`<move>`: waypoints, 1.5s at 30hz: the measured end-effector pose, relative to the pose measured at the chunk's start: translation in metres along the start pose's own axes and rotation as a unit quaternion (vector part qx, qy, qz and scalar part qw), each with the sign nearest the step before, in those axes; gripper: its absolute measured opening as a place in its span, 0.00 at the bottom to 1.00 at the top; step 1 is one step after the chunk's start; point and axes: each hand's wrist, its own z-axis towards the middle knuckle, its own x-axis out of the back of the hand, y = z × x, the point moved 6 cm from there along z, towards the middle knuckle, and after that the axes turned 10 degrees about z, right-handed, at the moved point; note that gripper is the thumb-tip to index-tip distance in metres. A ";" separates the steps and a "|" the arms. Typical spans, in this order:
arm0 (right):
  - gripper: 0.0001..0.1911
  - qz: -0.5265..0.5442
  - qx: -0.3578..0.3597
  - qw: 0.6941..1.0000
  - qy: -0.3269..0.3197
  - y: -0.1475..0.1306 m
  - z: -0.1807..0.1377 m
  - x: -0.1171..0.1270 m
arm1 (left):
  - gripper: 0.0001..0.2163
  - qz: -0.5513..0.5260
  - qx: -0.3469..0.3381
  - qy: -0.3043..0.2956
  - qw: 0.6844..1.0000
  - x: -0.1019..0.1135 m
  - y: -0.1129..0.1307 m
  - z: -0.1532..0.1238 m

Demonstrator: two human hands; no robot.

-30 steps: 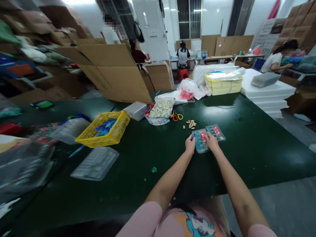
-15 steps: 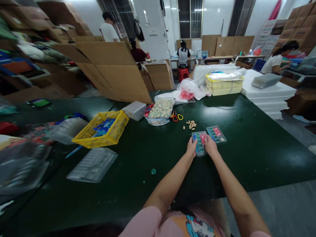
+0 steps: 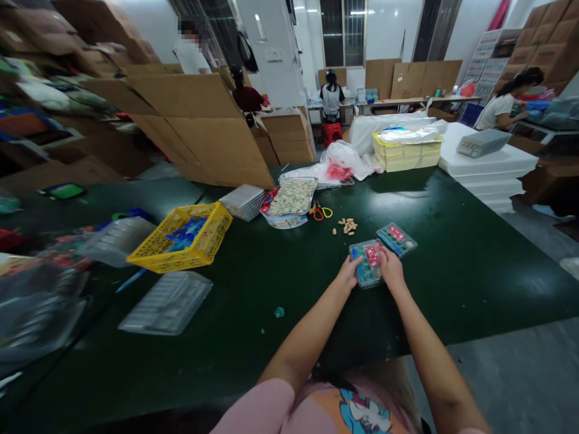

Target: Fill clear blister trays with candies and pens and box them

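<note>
Between my two hands is a clear plastic case [image 3: 368, 274] with green pieces, a blue strip and a red-and-white packet inside. My left hand [image 3: 347, 273] grips its left edge, thumb on top. The right edge is held by my right hand [image 3: 391, 269]; the fingers beneath are hidden. Just beyond, a second filled plastic case [image 3: 398, 239] lies on the dark green table [image 3: 244, 343]. A small pile of peanut-like tan pieces [image 3: 348, 226] sits behind the cases, near scissors [image 3: 322, 212] with red and yellow handles.
A tray of pale wrapped pieces [image 3: 294, 196] stands mid-table. To the left are a yellow basket [image 3: 181, 262] with blue items and clear plastic trays [image 3: 167, 304]. White foam sheets [image 3: 488, 160] are stacked at the right. Several people sit or stand farther back.
The held case has tilted slightly, and my right hand sits a bit farther right along its edge. The whole view has shifted a little.
</note>
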 end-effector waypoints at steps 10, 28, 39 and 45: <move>0.27 0.050 -0.121 0.990 0.047 0.053 -0.014 0.025 | 0.24 0.041 0.004 0.036 0.999 -0.003 0.000 -0.001; 0.32 0.294 -0.085 0.952 -0.003 0.000 -0.030 0.010 | 0.24 0.049 0.015 -0.074 0.996 0.001 0.009 -0.032; 0.34 -0.083 -0.038 0.993 0.074 0.015 0.077 0.061 | 0.22 -0.055 0.120 -0.085 0.988 0.035 0.000 -0.053; 0.44 -0.214 -0.136 0.964 -0.080 0.060 0.099 0.049 | 0.21 -0.059 0.150 -0.074 0.984 0.038 -0.010 -0.059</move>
